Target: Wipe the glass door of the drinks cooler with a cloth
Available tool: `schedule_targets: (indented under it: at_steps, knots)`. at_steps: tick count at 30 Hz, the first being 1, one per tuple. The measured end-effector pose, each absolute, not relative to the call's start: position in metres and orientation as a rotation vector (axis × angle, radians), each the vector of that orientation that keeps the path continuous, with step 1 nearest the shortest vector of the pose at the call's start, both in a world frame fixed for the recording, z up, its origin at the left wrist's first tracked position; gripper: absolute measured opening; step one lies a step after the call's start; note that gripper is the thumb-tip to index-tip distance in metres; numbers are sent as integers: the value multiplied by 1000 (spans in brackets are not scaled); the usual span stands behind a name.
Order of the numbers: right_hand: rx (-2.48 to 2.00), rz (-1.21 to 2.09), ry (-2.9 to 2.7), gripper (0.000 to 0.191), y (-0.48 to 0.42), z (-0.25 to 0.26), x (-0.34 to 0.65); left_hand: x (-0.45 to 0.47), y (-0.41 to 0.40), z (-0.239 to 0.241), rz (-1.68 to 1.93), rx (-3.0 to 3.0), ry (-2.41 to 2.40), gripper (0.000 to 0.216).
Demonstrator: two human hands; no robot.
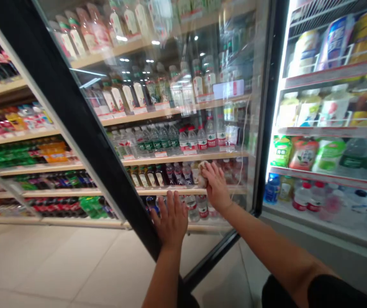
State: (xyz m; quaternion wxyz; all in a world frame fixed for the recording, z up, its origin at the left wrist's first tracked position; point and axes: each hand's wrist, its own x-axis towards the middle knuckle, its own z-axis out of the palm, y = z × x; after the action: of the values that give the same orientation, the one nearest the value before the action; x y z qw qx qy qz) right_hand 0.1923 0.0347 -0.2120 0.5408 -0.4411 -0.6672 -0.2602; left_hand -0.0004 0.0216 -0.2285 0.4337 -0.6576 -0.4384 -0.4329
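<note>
Here, an open glass cooler door (177, 128) swings out toward the viewer, its black frame (83, 128) running diagonally across the view. Left hand (170, 220): flat, fingers spread, palm pressed on the glass just beside the black frame, grasping nothing. Right hand (214, 186): pressed on the glass a little higher and to the right, fingers closed over a crumpled white cloth (201, 170) held against the pane. Both hands low on the door, near each other but apart. Through the glass: store shelves (183, 157) of bottled drinks. At right, the lit cooler interior (330, 128), bottles and cans on wire racks. Pale tiled floor (58, 265) below.
</note>
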Motion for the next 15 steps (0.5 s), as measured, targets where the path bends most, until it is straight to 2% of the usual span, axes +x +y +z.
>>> schedule_targets:
  at_steps: [3,6,12,15]
  knots:
    - [-960,-748,-1704,58,36,-245,183,-1,23,-225,-1046,-1592,-1081,76]
    - [-948,-718,-1745,64,36,-272,172,-4,27,-225,-1051,-1583,-1069,77]
    - [-992,-675,-1522,74,58,-213,193,-6,35,-226,-1070,-1590,-1065,76]
    - [-1011,-653,-1457,75,64,-222,207,-5,35,-226,-1070,-1581,-1067,74]
